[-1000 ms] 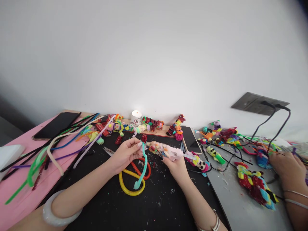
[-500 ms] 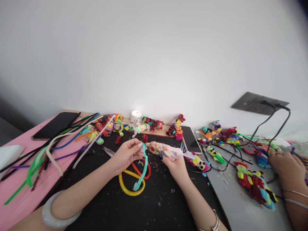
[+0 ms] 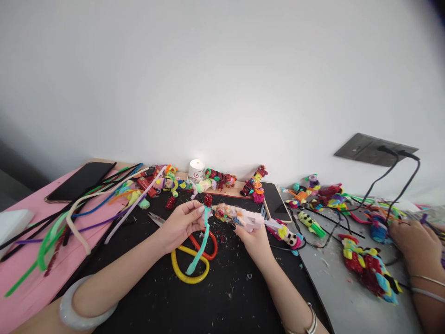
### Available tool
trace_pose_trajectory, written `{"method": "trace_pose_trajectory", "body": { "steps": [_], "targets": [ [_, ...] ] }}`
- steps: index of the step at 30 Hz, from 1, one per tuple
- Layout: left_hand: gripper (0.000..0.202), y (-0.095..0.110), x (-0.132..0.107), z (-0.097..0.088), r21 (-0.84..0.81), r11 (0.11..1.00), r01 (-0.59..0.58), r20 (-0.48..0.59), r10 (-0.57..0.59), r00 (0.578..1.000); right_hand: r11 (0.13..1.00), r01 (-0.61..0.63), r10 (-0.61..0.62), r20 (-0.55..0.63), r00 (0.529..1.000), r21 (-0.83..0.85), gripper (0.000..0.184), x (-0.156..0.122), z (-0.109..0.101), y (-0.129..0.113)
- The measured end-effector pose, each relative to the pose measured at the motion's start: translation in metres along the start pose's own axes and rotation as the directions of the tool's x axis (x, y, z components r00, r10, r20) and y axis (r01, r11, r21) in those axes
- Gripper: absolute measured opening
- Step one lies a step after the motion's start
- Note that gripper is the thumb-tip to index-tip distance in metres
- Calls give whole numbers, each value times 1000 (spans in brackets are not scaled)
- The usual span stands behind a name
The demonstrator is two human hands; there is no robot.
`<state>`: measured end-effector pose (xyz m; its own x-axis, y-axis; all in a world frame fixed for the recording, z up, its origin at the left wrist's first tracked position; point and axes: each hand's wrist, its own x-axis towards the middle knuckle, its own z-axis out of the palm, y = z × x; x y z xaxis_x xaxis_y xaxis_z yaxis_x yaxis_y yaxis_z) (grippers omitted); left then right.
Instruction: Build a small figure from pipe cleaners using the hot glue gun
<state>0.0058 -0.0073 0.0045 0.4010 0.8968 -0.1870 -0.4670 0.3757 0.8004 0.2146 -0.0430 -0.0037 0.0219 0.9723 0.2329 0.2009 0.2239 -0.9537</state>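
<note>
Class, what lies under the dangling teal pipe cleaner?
Under the teal pipe cleaner, scissors with yellow and red loop handles lie on the black mat; the left hand covers their pivot.

a black phone [image 3: 81,180] is laid on the pink mat [image 3: 38,292] beside loose pipe cleaners [image 3: 104,199]. scissors [image 3: 184,278] are left on the black mat [image 3: 208,311]. two cables [image 3: 392,178] are plugged into a wall socket [image 3: 368,149]. a white paper cup [image 3: 196,169] is set by the wall.
</note>
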Motion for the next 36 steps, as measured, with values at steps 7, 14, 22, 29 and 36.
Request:
{"method": "trace_pose_trajectory", "body": {
  "steps": [7, 14, 22, 29, 36],
  "targets": [
    [27, 1, -1, 0, -9, 1000, 17, -11, -17, 1000, 999, -11, 11, 4, 1000, 33, 28, 1, -1, -1],
    [25, -4, 3, -5, -42, 999, 18, 27, -16, 1000, 999, -47, 46, 6, 999, 28, 34, 1, -1, 0],
    [29, -2, 2, -4, -22, 999, 26, 44, -25, 999, 994, -110, 110, 14, 994, 6, 38, 0, 0, -2],
    [26, -1, 2, -5, 32, 999, 40, 43, -41, 998, 991, -135, 134, 24, 991, 9, 40, 0, -1, 0],
    [31, 4, -2, 2, 19, 998, 55, 62, -56, 997, 990, -140, 141, 18, 990, -11, 41, 0, -2, 2]
  ]
}}
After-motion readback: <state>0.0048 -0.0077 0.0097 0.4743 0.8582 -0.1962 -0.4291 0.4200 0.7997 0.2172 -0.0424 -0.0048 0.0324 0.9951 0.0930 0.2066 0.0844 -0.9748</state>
